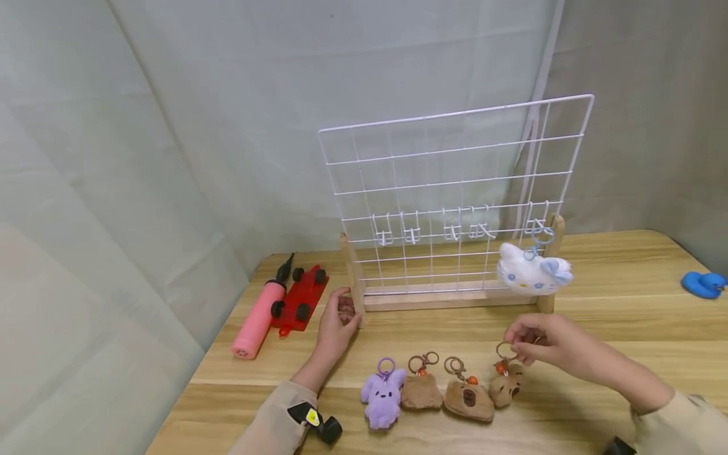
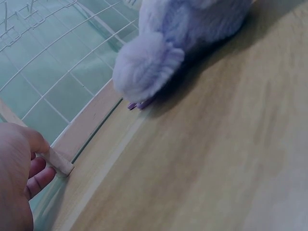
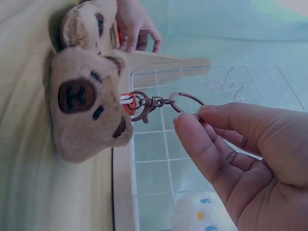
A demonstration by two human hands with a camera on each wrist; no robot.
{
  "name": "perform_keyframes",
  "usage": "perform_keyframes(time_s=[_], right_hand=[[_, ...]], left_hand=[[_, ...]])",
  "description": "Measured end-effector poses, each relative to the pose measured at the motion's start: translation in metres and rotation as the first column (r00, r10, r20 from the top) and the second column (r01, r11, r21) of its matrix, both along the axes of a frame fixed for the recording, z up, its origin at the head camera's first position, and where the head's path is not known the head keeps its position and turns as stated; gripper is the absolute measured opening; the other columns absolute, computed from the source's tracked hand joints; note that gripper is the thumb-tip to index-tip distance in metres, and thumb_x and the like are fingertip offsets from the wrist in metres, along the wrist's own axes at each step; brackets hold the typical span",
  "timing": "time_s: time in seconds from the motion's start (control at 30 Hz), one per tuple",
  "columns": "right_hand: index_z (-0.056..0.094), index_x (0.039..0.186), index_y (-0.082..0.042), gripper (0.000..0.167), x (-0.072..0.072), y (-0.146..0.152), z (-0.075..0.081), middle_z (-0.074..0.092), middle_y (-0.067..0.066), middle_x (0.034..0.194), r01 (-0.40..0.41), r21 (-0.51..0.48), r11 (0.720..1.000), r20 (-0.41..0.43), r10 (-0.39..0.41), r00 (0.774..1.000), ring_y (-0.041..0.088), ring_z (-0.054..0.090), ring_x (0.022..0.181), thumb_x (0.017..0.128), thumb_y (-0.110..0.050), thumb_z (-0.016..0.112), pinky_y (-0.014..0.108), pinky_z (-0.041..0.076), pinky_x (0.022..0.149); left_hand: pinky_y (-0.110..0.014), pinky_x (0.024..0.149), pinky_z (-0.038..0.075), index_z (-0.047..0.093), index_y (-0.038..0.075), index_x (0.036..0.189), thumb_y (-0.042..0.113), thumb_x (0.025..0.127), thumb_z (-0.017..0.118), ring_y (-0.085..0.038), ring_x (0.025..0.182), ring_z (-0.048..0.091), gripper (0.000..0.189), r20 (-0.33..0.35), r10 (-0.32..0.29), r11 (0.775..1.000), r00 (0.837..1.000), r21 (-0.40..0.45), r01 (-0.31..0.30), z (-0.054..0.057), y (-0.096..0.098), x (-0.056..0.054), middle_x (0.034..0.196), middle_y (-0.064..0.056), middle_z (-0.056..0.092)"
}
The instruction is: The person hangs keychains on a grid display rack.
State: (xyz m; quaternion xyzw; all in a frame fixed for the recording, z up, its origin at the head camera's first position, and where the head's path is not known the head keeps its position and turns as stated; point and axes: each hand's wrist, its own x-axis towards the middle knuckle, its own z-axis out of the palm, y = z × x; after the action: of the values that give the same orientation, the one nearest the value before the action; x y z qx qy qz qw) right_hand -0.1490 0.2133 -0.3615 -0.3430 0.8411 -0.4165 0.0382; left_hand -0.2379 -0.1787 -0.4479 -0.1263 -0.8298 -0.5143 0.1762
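My right hand point(image 1: 560, 344) pinches the metal ring of a brown plush keychain point(image 1: 505, 385) between thumb and forefinger. In the right wrist view that brown plush point(image 3: 89, 108) shows a dark muzzle, with a clasp and an orange bead at its top. My left hand point(image 1: 334, 325) grips the left wooden end point(image 1: 356, 291) of a white wire rack point(image 1: 432, 294). To the left of the held keychain lie two more brown plush keychains point(image 1: 469, 399) and a purple plush keychain point(image 1: 383, 399). A white plush keychain with a blue bow point(image 1: 526, 272) hangs from a hook at the rack's right side.
Several white hooks point(image 1: 412, 235) sit along the rack's grid. At the left lie a pink pump point(image 1: 258, 322) and a red toy car base point(image 1: 301, 297) with black wheels. A blue rubber duck point(image 1: 703, 284) stands at the far right.
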Motion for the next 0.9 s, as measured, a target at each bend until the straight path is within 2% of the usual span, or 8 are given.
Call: perform_keyframes(time_s=[0.3,0.57,0.77,0.9], right_hand=[[0.062,0.096,-0.004,0.006,-0.006,-0.001,0.015,0.067,0.001,0.079,0.026,0.017,1.000,-0.070,-0.025,0.997,-0.001,0.061,0.068,0.091,-0.003,0.060,0.023,0.054,0.056],[0.063,0.093,-0.005,0.008,-0.013,-0.003,0.026,0.065,-0.002,0.078,0.061,0.003,0.998,-0.169,-0.059,0.984,-0.002,0.061,0.069,0.088,0.001,0.063,0.022,0.055,0.057],[0.063,0.091,-0.007,0.012,-0.019,-0.007,0.039,0.065,-0.004,0.079,0.129,0.004,0.992,-0.238,-0.124,0.963,-0.005,0.059,0.071,0.086,0.004,0.064,0.020,0.055,0.058],[0.065,0.088,-0.008,0.013,-0.025,-0.010,0.048,0.065,-0.005,0.077,0.193,-0.006,0.981,-0.293,-0.186,0.938,-0.005,0.058,0.070,0.084,0.005,0.066,0.019,0.054,0.058]], left_hand=[[-0.017,0.069,0.052,0.044,-0.002,0.127,-0.012,0.079,0.066,-0.028,0.088,0.059,0.054,-0.001,0.006,1.000,1.000,-0.013,-0.006,0.000,0.000,0.000,0.103,-0.023,0.058],[-0.018,0.071,0.053,0.044,-0.001,0.127,-0.011,0.080,0.066,-0.028,0.089,0.059,0.053,0.005,0.003,1.000,1.000,-0.025,-0.003,0.001,0.001,-0.001,0.104,-0.022,0.059],[-0.018,0.070,0.052,0.044,-0.001,0.127,-0.011,0.080,0.066,-0.028,0.089,0.059,0.053,0.001,0.002,1.000,1.000,-0.021,-0.002,0.001,0.001,-0.001,0.103,-0.022,0.058],[-0.018,0.070,0.052,0.044,-0.001,0.127,-0.011,0.080,0.066,-0.027,0.089,0.059,0.053,0.000,0.005,1.000,1.000,-0.020,-0.005,0.002,0.001,0.001,0.103,-0.022,0.058]])
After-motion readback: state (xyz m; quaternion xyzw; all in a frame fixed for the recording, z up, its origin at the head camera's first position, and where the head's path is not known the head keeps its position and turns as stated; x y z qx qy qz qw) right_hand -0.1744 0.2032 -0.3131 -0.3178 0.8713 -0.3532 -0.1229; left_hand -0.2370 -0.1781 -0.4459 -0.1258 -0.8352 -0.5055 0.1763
